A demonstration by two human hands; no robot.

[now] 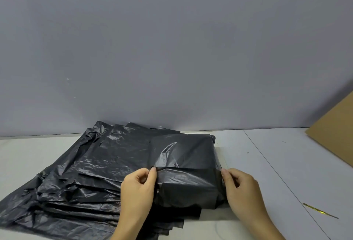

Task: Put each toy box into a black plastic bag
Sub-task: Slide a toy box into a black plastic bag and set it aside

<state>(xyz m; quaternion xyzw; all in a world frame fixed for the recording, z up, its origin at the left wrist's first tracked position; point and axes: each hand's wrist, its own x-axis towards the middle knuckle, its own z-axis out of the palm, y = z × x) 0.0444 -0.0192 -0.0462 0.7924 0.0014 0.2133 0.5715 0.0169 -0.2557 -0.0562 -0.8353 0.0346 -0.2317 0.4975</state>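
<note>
A box-shaped bundle wrapped in a black plastic bag [183, 155] lies on the table in front of me; the toy box itself is hidden under the plastic. A folded flap of the bag crosses its near end. My left hand [138, 188] pinches the flap's left edge between thumb and forefinger. My right hand [241, 188] pinches the plastic at the bundle's right edge. Under and to the left of the bundle lies a stack of several flat black plastic bags [80, 182].
The white table [257, 163] ends at a grey wall [172, 58] behind. A brown cardboard sheet [336, 131] leans at the right edge. A thin gold twist tie [320, 211] lies on the table at the near right.
</note>
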